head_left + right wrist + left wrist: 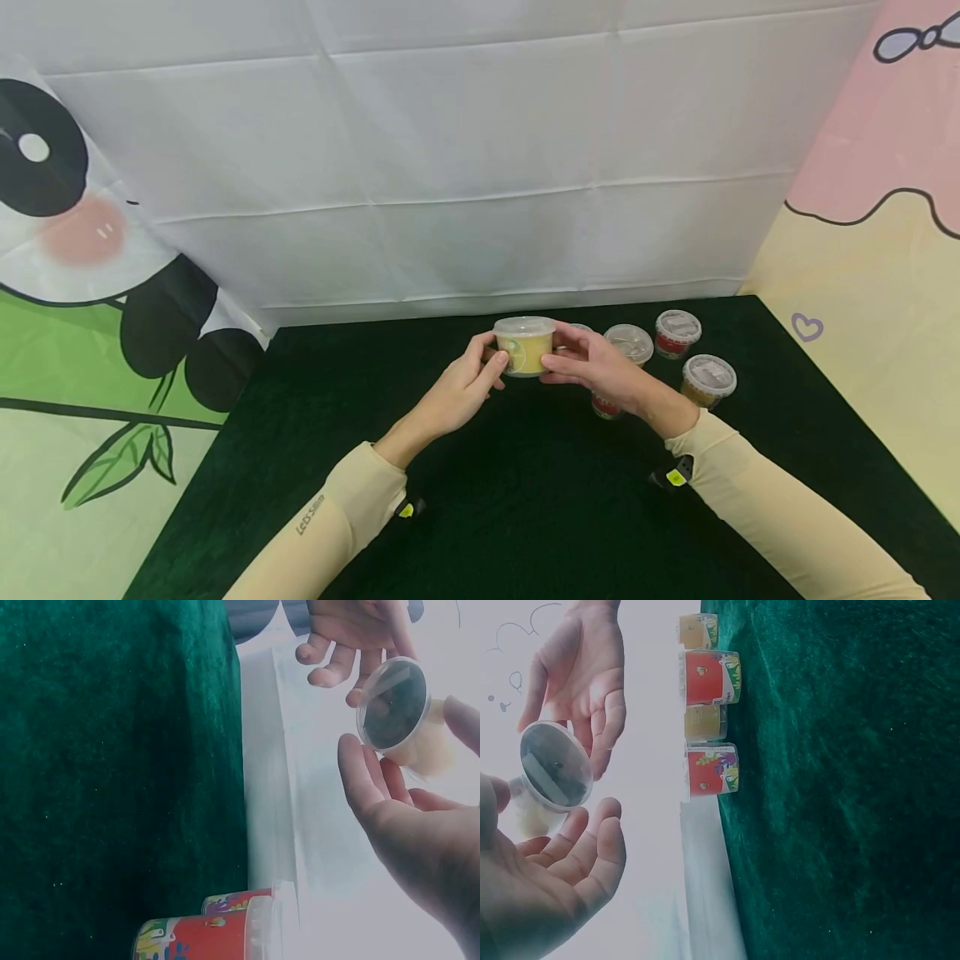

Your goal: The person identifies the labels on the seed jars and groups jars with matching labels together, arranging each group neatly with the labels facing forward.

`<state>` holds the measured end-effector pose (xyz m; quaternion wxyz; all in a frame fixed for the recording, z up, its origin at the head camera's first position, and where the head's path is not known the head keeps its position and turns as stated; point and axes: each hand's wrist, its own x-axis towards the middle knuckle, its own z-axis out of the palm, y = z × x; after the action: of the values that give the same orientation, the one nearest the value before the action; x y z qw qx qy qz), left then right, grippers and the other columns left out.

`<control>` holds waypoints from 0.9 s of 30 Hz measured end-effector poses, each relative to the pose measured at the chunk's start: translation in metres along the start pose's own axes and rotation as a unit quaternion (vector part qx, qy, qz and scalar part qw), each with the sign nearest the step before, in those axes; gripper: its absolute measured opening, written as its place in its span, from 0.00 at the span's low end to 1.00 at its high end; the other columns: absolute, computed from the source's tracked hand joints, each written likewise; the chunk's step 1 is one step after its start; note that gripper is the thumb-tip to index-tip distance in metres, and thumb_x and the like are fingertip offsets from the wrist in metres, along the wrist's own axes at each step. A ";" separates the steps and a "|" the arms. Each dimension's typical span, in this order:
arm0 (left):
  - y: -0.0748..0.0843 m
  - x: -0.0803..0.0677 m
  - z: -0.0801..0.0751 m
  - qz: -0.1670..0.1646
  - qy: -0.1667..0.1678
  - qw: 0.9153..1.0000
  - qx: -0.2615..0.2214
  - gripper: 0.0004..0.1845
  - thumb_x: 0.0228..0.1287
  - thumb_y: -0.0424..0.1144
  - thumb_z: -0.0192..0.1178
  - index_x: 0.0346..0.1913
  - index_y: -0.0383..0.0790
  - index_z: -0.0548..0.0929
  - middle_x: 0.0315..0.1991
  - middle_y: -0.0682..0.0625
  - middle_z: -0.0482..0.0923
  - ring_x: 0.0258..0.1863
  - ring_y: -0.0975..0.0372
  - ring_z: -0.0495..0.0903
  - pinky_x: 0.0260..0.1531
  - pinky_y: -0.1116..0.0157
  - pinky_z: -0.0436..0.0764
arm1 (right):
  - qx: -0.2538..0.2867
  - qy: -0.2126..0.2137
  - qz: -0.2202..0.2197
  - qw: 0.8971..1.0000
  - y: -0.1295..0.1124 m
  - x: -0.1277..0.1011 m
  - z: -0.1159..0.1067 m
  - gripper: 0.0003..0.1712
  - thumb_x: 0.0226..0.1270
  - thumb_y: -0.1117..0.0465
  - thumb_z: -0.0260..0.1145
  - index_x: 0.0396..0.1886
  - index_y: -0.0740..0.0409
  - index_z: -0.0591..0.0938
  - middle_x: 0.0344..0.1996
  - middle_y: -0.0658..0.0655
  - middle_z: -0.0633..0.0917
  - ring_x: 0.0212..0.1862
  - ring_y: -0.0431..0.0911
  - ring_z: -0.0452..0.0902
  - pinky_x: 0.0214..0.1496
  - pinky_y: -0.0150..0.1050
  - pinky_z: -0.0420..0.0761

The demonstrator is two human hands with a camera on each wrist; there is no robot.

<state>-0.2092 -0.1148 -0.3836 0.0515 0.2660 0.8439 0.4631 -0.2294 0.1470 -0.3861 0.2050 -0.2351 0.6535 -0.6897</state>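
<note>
Both hands are holding a small yellow tub (525, 347) with a clear lid above the dark green cloth (480, 500). The left hand (461, 387) and the right hand (596, 367) are pinching its sides with loosely spread fingertips. Four other lidded tubs (708, 379) are standing on the cloth just right of the yellow tub.

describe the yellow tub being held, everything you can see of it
The yellow tub is a small round container, apparently translucent plastic, with a clear rimmed lid on and a pale yellow filling. It is upright above the green cloth, held between the left hand and the right hand, fingers on its sides.
</note>
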 end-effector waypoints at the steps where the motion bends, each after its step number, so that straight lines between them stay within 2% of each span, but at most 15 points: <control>1: 0.000 0.000 0.000 0.002 0.001 1.000 -0.002 0.29 0.83 0.53 0.40 0.76 0.40 0.55 0.53 0.45 0.76 0.45 0.51 0.83 0.41 0.59 0.83 | 0.007 0.000 0.000 1.000 0.000 0.000 0.000 0.41 0.77 0.61 0.61 0.80 0.63 0.51 0.68 0.69 0.66 0.61 0.50 0.77 0.61 0.45 0.79; 4: 0.000 0.000 0.001 0.011 0.004 1.000 -0.004 0.28 0.83 0.53 0.42 0.76 0.42 0.55 0.53 0.45 0.76 0.44 0.54 0.82 0.41 0.59 0.82 | 0.009 -0.007 -0.001 1.000 0.001 0.001 0.001 0.41 0.78 0.60 0.61 0.80 0.63 0.51 0.70 0.70 0.66 0.62 0.51 0.76 0.61 0.45 0.78; 8: 0.001 0.000 0.002 0.020 0.004 1.000 -0.006 0.28 0.82 0.52 0.45 0.75 0.44 0.57 0.53 0.45 0.75 0.44 0.52 0.81 0.40 0.58 0.81 | -0.007 -0.010 -0.001 1.000 0.001 0.003 0.003 0.40 0.78 0.58 0.62 0.80 0.62 0.54 0.70 0.68 0.68 0.64 0.54 0.75 0.63 0.45 0.78; 16: -0.003 -0.002 0.002 0.010 -0.006 1.000 -0.016 0.28 0.82 0.51 0.47 0.75 0.46 0.56 0.54 0.44 0.77 0.47 0.53 0.83 0.44 0.57 0.81 | -0.041 0.002 0.010 0.999 0.000 0.002 0.005 0.39 0.78 0.57 0.62 0.79 0.63 0.56 0.68 0.68 0.69 0.63 0.55 0.75 0.61 0.44 0.79; 21: -0.008 -0.004 -0.001 0.015 -0.005 1.000 -0.020 0.27 0.83 0.49 0.46 0.76 0.45 0.56 0.55 0.43 0.78 0.47 0.53 0.85 0.45 0.58 0.83 | -0.025 0.002 0.015 1.000 0.000 0.002 0.006 0.37 0.79 0.58 0.60 0.79 0.63 0.56 0.67 0.68 0.67 0.63 0.55 0.74 0.62 0.44 0.78; 27: -0.009 -0.006 -0.005 0.023 -0.005 0.999 -0.023 0.26 0.82 0.47 0.48 0.75 0.44 0.56 0.56 0.42 0.78 0.44 0.58 0.85 0.45 0.60 0.84 | -0.015 0.009 0.023 1.000 0.001 0.001 0.003 0.38 0.80 0.58 0.59 0.80 0.62 0.54 0.73 0.66 0.66 0.68 0.56 0.70 0.65 0.45 0.76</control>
<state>-0.2095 -0.1252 -0.3889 0.0513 0.2860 0.8265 0.4822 -0.2280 0.1438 -0.3872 0.2110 -0.2167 0.6709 -0.6770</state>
